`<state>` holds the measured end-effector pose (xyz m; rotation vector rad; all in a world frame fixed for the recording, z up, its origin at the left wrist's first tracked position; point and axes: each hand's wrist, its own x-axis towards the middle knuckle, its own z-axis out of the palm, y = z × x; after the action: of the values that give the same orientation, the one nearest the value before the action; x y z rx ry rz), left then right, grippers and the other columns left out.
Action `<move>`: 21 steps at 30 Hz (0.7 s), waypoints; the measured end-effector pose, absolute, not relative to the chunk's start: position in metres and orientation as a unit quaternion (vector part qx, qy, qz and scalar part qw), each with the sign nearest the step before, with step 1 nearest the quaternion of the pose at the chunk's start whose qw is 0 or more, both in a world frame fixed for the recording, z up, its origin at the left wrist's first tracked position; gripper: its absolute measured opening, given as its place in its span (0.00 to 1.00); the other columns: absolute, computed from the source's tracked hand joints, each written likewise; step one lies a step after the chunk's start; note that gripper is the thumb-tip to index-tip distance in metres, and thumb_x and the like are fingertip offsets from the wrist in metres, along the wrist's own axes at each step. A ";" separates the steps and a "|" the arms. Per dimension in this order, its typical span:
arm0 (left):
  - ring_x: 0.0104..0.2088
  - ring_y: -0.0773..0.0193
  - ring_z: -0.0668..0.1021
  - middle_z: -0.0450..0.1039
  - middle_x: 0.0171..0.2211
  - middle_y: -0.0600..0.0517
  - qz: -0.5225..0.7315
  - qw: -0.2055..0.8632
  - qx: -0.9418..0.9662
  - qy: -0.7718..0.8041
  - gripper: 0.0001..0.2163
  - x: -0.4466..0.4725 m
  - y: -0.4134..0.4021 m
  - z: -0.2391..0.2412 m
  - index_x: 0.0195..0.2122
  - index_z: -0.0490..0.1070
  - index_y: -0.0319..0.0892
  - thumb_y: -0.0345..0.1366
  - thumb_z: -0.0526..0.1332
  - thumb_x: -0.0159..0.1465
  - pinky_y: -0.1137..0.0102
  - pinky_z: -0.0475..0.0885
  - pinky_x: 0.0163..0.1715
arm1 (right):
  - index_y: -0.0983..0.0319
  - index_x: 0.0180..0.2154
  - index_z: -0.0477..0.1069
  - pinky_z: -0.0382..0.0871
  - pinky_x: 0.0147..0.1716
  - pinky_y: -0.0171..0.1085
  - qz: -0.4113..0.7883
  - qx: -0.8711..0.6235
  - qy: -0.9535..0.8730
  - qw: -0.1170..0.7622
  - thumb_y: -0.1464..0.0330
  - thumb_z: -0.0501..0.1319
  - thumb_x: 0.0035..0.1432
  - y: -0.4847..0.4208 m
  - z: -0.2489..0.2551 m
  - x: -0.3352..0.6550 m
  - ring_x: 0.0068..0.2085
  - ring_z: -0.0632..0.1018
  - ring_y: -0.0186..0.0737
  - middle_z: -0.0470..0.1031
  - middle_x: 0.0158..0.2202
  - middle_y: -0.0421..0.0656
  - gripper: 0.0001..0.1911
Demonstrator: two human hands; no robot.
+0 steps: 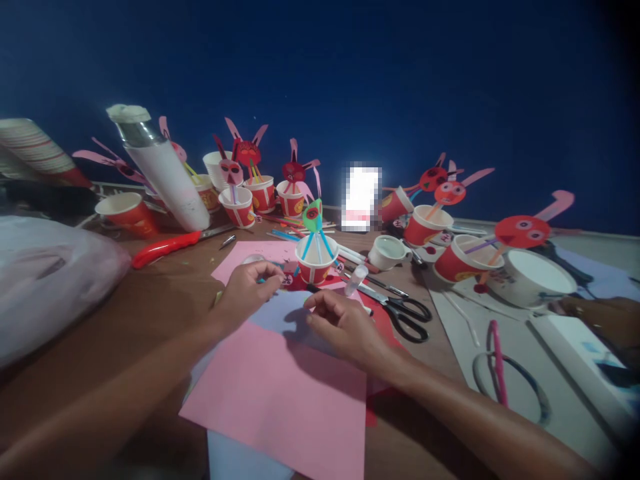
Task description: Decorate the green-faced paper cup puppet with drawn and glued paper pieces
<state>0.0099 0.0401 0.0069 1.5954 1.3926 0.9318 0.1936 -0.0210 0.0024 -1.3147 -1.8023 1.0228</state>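
My left hand (253, 287) is over the far end of the paper sheets, thumb and fingertips drawn together; whatever is between them is too small to make out. To its right, my right hand (340, 323) hovers with loosely curled fingers, thumb and forefinger apart. Just beyond both hands stands a red and white paper cup (316, 272) with blue straws (320, 248) rising from it, topped by a green paper face (313, 216) with pink ears. Below the hands lie a pink paper sheet (290, 393) and a pale sheet (280, 313). A glue stick (356, 280) stands near my right hand.
Black-handled scissors (407, 317) lie at right. A red-handled knife (165, 250) and a leaning bottle (170, 180) are at left, beside a plastic bag (55, 280). Several cups with red or pink paper faces line the back. A white mug (389, 252) and tape ring (537, 393) are at right.
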 end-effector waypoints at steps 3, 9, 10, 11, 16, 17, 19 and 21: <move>0.18 0.70 0.68 0.67 0.18 0.56 0.362 0.387 0.654 0.539 0.05 0.011 0.049 0.003 0.24 0.70 0.40 0.35 0.59 0.53 0.75 0.63 0.19 | 0.61 0.32 0.69 0.57 0.26 0.30 0.324 -0.480 -0.753 0.313 0.73 0.56 0.53 -0.025 0.006 0.193 0.27 0.69 0.31 0.71 0.26 0.37 0.04; 0.19 0.70 0.70 0.69 0.20 0.56 0.360 0.419 0.648 0.524 0.05 0.017 0.056 -0.004 0.23 0.68 0.40 0.36 0.59 0.52 0.75 0.64 0.21 | 0.62 0.31 0.71 0.57 0.27 0.31 0.245 -0.473 -0.802 0.271 0.75 0.55 0.53 -0.028 0.007 0.193 0.29 0.71 0.32 0.74 0.29 0.39 0.07; 0.19 0.70 0.69 0.69 0.20 0.56 0.359 0.422 0.650 0.520 0.05 0.017 0.056 -0.005 0.23 0.68 0.40 0.36 0.58 0.53 0.75 0.64 0.21 | 0.62 0.31 0.71 0.57 0.27 0.31 0.238 -0.473 -0.805 0.268 0.75 0.55 0.53 -0.028 0.006 0.193 0.29 0.71 0.32 0.74 0.28 0.39 0.07; 0.20 0.70 0.69 0.68 0.19 0.57 0.356 0.422 0.654 0.517 0.05 0.017 0.056 -0.006 0.24 0.67 0.39 0.36 0.58 0.53 0.75 0.64 0.21 | 0.62 0.31 0.71 0.57 0.27 0.31 0.231 -0.473 -0.808 0.266 0.76 0.55 0.53 -0.028 0.006 0.192 0.29 0.71 0.32 0.74 0.28 0.39 0.07; 0.20 0.70 0.70 0.67 0.18 0.57 0.346 0.394 0.673 0.522 0.05 0.018 0.057 -0.004 0.24 0.68 0.39 0.34 0.57 0.53 0.75 0.63 0.21 | 0.62 0.30 0.71 0.57 0.27 0.31 0.195 -0.471 -0.821 0.258 0.76 0.55 0.53 -0.025 0.001 0.191 0.29 0.72 0.33 0.75 0.28 0.39 0.07; 0.20 0.69 0.70 0.68 0.18 0.57 0.347 0.391 0.672 0.524 0.05 0.018 0.056 -0.003 0.24 0.68 0.39 0.34 0.57 0.53 0.75 0.63 0.22 | 0.62 0.31 0.71 0.57 0.28 0.31 0.187 -0.471 -0.823 0.254 0.76 0.55 0.53 -0.025 0.000 0.191 0.29 0.72 0.33 0.75 0.29 0.40 0.07; 0.20 0.69 0.70 0.68 0.18 0.57 0.349 0.394 0.666 0.529 0.05 0.019 0.056 -0.002 0.24 0.68 0.39 0.34 0.58 0.52 0.74 0.64 0.22 | 0.61 0.32 0.71 0.58 0.29 0.32 0.171 -0.473 -0.828 0.247 0.75 0.56 0.53 -0.024 -0.002 0.191 0.31 0.73 0.34 0.75 0.30 0.40 0.07; 0.20 0.69 0.71 0.69 0.18 0.56 0.350 0.402 0.658 0.532 0.05 0.020 0.055 -0.001 0.25 0.69 0.39 0.35 0.58 0.51 0.74 0.64 0.21 | 0.61 0.32 0.72 0.58 0.29 0.32 0.158 -0.472 -0.832 0.245 0.75 0.56 0.53 -0.023 -0.004 0.191 0.31 0.73 0.35 0.75 0.30 0.40 0.07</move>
<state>0.0205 0.0551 -0.0007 1.6633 1.3459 0.8841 0.1910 -0.0230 -0.0042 -1.2892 -2.2707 0.4311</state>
